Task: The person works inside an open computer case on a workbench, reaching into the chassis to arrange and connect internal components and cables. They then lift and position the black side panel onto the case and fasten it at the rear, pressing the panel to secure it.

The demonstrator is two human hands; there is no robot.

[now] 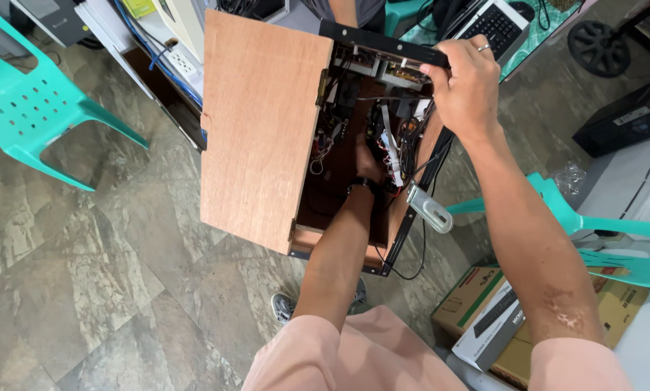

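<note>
One box rim (383, 42) inside right-hand grip (466, 80)

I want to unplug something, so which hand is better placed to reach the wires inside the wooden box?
Probably the left hand: it is already deep among the wires. The right hand grips the black top edge.

You wore short, pale pink fabric sleeves (354, 358) at the frame's bottom, a silver ring on your right hand (468, 85), and a dark wristband on your left hand (367, 168).
</note>
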